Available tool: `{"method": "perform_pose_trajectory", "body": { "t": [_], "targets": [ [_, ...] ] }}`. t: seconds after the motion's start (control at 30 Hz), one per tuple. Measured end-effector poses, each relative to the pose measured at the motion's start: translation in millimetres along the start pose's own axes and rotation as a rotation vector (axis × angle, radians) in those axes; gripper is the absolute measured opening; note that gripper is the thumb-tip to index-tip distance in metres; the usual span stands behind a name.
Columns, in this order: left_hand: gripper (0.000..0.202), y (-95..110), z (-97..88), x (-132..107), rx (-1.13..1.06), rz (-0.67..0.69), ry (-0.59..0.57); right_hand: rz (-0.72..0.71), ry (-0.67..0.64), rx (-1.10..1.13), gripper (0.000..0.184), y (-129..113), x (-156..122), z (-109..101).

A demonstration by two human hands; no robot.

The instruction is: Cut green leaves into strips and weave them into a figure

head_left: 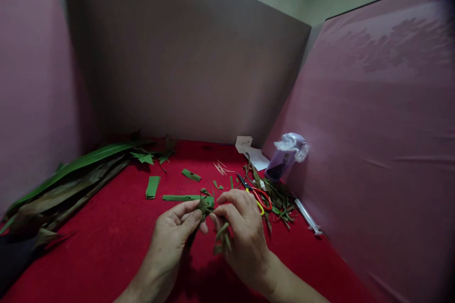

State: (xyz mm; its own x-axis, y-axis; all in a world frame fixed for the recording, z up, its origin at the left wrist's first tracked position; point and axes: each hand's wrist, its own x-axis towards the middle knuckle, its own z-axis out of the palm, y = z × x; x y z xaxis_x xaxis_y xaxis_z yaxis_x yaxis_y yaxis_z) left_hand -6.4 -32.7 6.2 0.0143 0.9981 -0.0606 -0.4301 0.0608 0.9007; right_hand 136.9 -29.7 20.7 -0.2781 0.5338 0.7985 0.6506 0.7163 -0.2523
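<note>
Between thumb and fingers, my left hand pinches a small bunch of dull green leaf. Close on its right, my right hand is closed, its thumb and fingertips at the edge of that bunch. A pale, limp leaf strip hangs out of my right hand below the fingers. Just beyond both hands, a long cut green leaf strip lies flat on the red cloth. Scissors with red and yellow handles rest beside my right hand, partly hidden by it.
Long leaves are piled at the left. Cut leaf pieces and several toothpicks lie ahead. To the right are leaf scraps, a syringe, a purple container with plastic wrap, and white paper. Panels enclose the sides.
</note>
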Motion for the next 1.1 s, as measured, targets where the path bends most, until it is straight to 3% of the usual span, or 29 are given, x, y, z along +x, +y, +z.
{"method": "perform_pose_trajectory", "body": {
  "t": [0.2, 0.3, 0.47, 0.6, 0.7, 1.1],
  "targets": [
    [0.018, 1, 1.5, -1, -0.019, 0.006, 0.031, 0.064, -0.029, 0.094, 0.009, -3, -5, 0],
    [0.015, 3, 0.0, -1, -0.013, 0.017, 0.01, 0.136, -0.093, 0.249, 0.012, -2, -1, -7],
    [0.014, 7, -2.5, -3, 0.103, 0.083, 0.023, 0.505, -0.032, 0.695, 0.05, 8, 17, -20],
    [0.016, 10, 0.6, -7, 0.133, 0.082, 0.001, 0.661, -0.335, 0.701, 0.024, 10, 24, -21],
    [0.014, 11, 3.4, -9, 0.105, 0.054, -0.002, 0.628, -0.426, 0.607, 0.015, 5, 21, -20],
    [0.032, -1, -3.8, -1, -0.019, -0.024, 0.035, 0.439, -0.436, 0.346, 0.018, -2, 9, -17]
  ]
}}
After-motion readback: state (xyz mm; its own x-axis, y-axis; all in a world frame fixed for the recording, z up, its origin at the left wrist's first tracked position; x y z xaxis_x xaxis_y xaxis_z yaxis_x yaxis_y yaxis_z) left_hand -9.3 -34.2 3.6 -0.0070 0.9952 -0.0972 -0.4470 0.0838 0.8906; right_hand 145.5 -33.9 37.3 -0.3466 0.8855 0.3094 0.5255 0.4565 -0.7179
